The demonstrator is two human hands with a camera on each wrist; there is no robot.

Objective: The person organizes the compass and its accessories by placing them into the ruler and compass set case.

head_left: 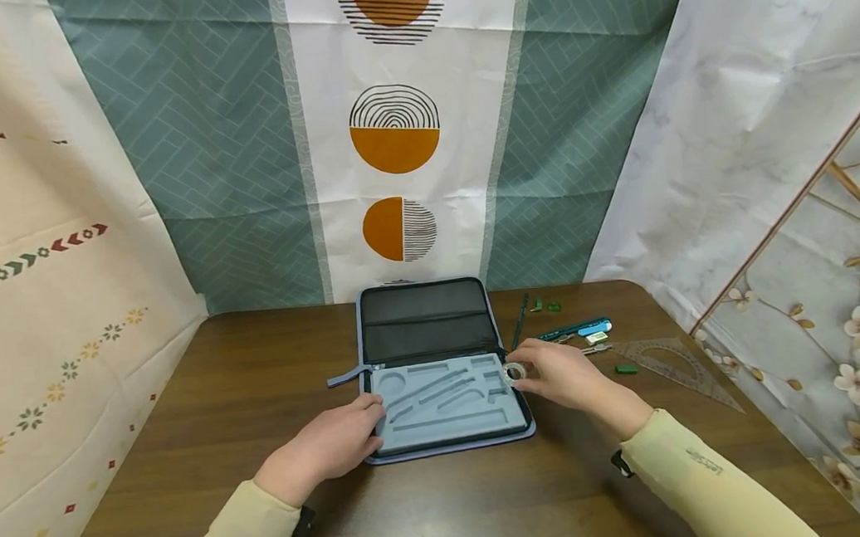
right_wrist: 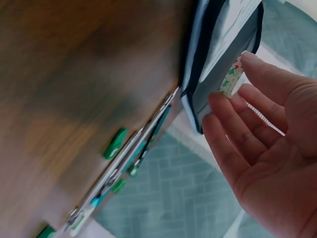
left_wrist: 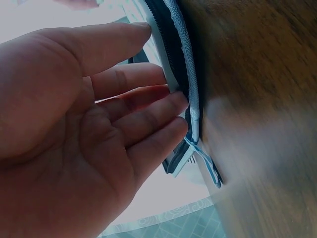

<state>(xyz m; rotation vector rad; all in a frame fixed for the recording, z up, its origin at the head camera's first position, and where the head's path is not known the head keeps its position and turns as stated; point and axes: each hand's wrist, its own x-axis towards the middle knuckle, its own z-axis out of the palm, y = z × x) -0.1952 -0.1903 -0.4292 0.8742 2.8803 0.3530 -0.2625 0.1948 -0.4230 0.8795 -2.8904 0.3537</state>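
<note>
An unzipped zip case (head_left: 425, 300) lies on the table, its dark lid folded back. Its lower half holds a light blue-grey tray (head_left: 457, 438) with shaped recesses, and the recesses that show are bare. My left hand (head_left: 340, 437) rests at the case's left edge; in the left wrist view its extended fingers touch the zipper side, thumb apart from them. My right hand (head_left: 560, 373) pinches a roll of patterned tape (right_wrist: 230, 79) between thumb and fingers, on edge, close over the tray's right side. Red and green marks show on the tape.
Right of the case lie a dark pencil (head_left: 521, 320), a teal pen (head_left: 565, 330), a white eraser (head_left: 596, 337), a metal compass (head_left: 597, 349), several small green pieces (head_left: 627, 369) and a clear set square (head_left: 680, 367). A zipper strap (head_left: 344, 378) sticks out left. Curtains border the table.
</note>
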